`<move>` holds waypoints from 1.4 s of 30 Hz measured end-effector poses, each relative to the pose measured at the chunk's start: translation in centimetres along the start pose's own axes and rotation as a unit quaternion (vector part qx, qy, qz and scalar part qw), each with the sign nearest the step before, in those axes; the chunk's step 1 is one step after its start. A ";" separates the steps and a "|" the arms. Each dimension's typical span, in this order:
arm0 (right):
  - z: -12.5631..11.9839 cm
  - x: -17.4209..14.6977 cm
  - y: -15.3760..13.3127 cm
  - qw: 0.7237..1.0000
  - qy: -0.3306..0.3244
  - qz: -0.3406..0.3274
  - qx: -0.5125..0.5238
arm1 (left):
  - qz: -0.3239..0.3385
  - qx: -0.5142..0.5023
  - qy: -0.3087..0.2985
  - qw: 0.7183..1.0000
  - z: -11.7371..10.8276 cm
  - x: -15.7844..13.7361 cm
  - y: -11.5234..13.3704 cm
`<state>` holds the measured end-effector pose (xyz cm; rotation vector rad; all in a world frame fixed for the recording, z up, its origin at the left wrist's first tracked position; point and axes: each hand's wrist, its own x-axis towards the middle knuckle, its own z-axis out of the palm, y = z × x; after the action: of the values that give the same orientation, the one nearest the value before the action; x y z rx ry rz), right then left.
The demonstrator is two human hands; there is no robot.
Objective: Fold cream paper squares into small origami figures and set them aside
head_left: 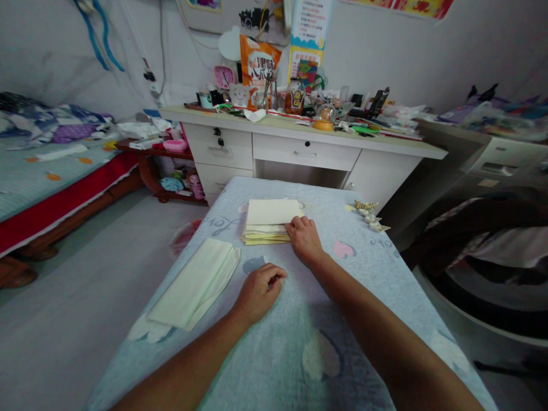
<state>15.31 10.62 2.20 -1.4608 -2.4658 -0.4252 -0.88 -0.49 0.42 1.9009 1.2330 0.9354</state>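
Observation:
A stack of folded cream and yellow sheets [269, 212] lies toward the far end of the cloth-covered table; whether they are paper or fabric I cannot tell. My right hand [305, 237] pinches the near right edge of an upper cream sheet, thumb and fingers together. Closer to me, my left hand [261, 291] rests low over the tablecloth with its fingers curled in and no object visible in them. To its left, apart from it, is a folded pale green bundle [194, 282] set at a slant, with loose layers along its right side.
The patterned light blue tablecloth [265, 371] covers the table. Small winged ornaments [371, 216] sit near its right edge. Beyond stands a white desk [306, 149] crowded with jars and packets. A washing machine [492, 228] is at right, a bed [51, 177] at left.

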 end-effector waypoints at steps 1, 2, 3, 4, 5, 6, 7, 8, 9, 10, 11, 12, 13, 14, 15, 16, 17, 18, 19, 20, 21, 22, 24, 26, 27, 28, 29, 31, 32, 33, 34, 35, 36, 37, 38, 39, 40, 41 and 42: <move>0.0 0.1 0.1 1.000 -0.002 -0.008 -0.005 | 0.000 0.000 0.000 1.000 0.0 0.0 0.0; -0.1 0.1 0.1 1.000 -0.002 -0.017 -0.009 | 0.000 0.000 0.000 1.000 0.0 0.0 0.0; -0.1 0.1 0.2 1.000 -0.002 -0.027 -0.011 | 0.000 0.001 -0.001 1.000 0.0 0.0 0.0; -0.1 0.1 0.2 0.999 -0.002 -0.036 -0.010 | 0.000 0.001 -0.002 1.000 0.0 0.0 -0.1; -0.1 0.1 0.3 0.999 -0.002 -0.045 -0.008 | 0.001 0.001 -0.003 1.000 0.0 0.0 -0.1; -0.1 0.0 0.3 0.999 -0.002 -0.050 -0.005 | 0.001 0.001 -0.003 1.000 0.0 0.0 -0.1; -0.1 0.0 0.3 0.999 -0.001 -0.052 -0.001 | 0.001 0.001 -0.003 1.000 0.0 0.0 -0.2; 0.0 -0.1 0.3 0.999 0.001 -0.051 0.003 | 0.001 0.001 -0.003 1.000 0.0 -0.1 -0.2; 0.1 -0.1 0.3 0.999 0.004 -0.048 0.007 | 0.001 0.002 -0.003 1.000 0.1 -0.1 -0.3; 0.2 0.0 0.3 0.999 0.008 -0.042 0.010 | 0.001 0.003 -0.003 1.000 0.1 -0.1 -0.3; 0.4 0.0 0.3 0.999 0.012 -0.034 0.013 | 0.001 0.004 -0.003 1.000 0.1 -0.1 -0.3; 0.5 0.1 0.3 0.999 0.016 -0.027 0.017 | 0.001 0.004 -0.004 1.000 0.1 -0.1 -0.3; 0.5 0.2 0.2 0.999 0.019 -0.019 0.021 | 0.001 0.004 -0.005 1.000 0.1 -0.1 -0.3; 0.5 0.3 0.2 0.999 0.021 -0.011 0.026 | 0.001 0.005 -0.006 1.000 0.1 -0.1 -0.3; 0.5 0.4 0.2 0.999 0.023 -0.003 0.033 | 0.000 0.005 -0.006 1.000 0.1 -0.1 -0.3; 0.4 0.5 0.2 0.999 0.023 0.007 0.040 | 0.000 0.005 -0.006 1.000 0.0 -0.1 -0.3; 0.2 0.6 0.1 0.999 0.021 0.015 0.047 | 0.000 0.004 -0.006 1.000 0.0 -0.1 -0.2; 0.0 0.7 0.1 0.998 0.017 0.024 0.056 | 0.000 0.003 -0.006 1.000 0.0 -0.1 -0.2; -0.2 0.7 0.1 0.997 0.009 0.031 0.064 | 0.000 0.003 -0.006 1.000 0.0 -0.1 -0.2; -0.4 0.8 0.2 0.997 -0.003 0.036 0.073 | 0.000 0.003 -0.006 1.000 0.0 -0.1 -0.2; -0.7 0.9 0.2 0.996 -0.018 0.039 0.080 | -0.001 0.003 -0.006 1.000 0.0 -0.1 -0.2; -0.9 1.0 0.2 0.995 -0.033 0.040 0.086 | -0.001 0.004 -0.006 1.000 0.0 -0.1 -0.2; -1.3 1.2 0.4 0.994 -0.055 0.038 0.092 | -0.001 0.006 -0.005 1.000 0.0 -0.1 -0.1; -1.7 1.4 0.5 0.993 -0.065 0.034 0.094 | -0.001 0.006 -0.005 1.000 0.0 -0.1 -0.1; -2.0 1.5 0.6 0.993 -0.070 0.032 0.095 | -0.001 0.006 -0.005 1.000 0.0 -0.1 0.0; -2.2 1.5 0.7 0.992 -0.074 0.031 0.095 | -0.001 0.006 -0.005 1.000 0.0 -0.1 0.0; -2.4 1.6 0.8 0.992 -0.077 0.029 0.095 | -0.002 0.005 -0.005 1.000 0.0 -0.1 0.0; -2.8 1.7 0.9 0.992 -0.080 0.024 0.093 | -0.004 0.003 -0.005 1.000 0.0 -0.1 0.0; -3.0 1.8 0.9 0.992 -0.080 0.020 0.092 | -0.005 0.003 -0.006 1.000 0.0 -0.1 0.0; -3.2 1.9 0.9 0.992 -0.082 0.015 0.092 | -0.007 0.003 -0.007 1.000 0.0 -0.1 0.0; -3.3 1.9 0.9 0.992 -0.084 0.011 0.093 | -0.008 0.004 -0.007 1.000 0.1 -0.1 -0.1; -3.4 1.9 0.9 0.992 -0.088 0.007 0.095 | -0.008 0.005 -0.006 1.000 0.1 -0.1 -0.1; -3.5 2.0 0.8 0.991 -0.093 0.005 0.098 | -0.008 0.007 -0.006 1.000 0.1 -0.1 -0.1; -3.6 2.0 0.8 0.990 -0.100 0.006 0.101 | -0.007 0.008 -0.006 1.000 0.1 -0.1 -0.1; -3.6 1.9 0.9 0.989 -0.107 0.008 0.102 | -0.007 0.008 -0.005 1.000 0.0 -0.1 -0.1; -3.7 1.9 0.9 0.988 -0.113 0.012 0.103 | -0.006 0.008 -0.005 1.000 0.0 -0.1 -0.1; -3.8 1.9 0.9 0.987 -0.119 0.015 0.104 | -0.006 0.007 -0.005 1.000 0.0 -0.1 0.0; -3.9 1.8 1.0 0.987 -0.124 0.016 0.105 | -0.005 0.005 -0.006 1.000 0.0 -0.1 0.0; -4.1 1.8 1.0 0.986 -0.127 0.016 0.106 | -0.005 0.003 -0.006 1.000 0.0 -0.1 0.0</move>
<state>15.63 10.98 6.77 -1.5438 -2.5793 0.0345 -0.92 -0.54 0.39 1.9021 1.2385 0.9151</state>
